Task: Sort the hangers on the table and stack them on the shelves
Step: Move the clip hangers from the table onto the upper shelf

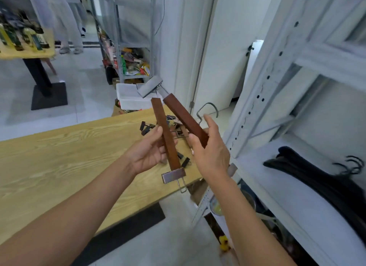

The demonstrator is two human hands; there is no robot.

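**Two wooden clip hangers held over the surface's right edge**

Holds one wooden clip hanger (pixel 168 139) at mid-bar in the left grip (pixel 147 154), fingers curled round it. Pinches a second hanger (pixel 184 115) near its lower end in the right grip (pixel 210 150), above the surface (pixel 59 156). Probably stiff, light and smooth. Best taken on the wood, clear of the metal clip (pixel 173 176) and wire hook (pixel 211 107). Further right, black hangers (pixel 309 176) already stacked on the shelf (pixel 277 188).

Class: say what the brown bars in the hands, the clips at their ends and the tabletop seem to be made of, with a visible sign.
Brown bars: probably wood, stained dark, matt; square-cut ends. Clips: metal, grey, dull sheen, wire loop. Tabletop: pale wood or wood-look laminate; grain lines show.
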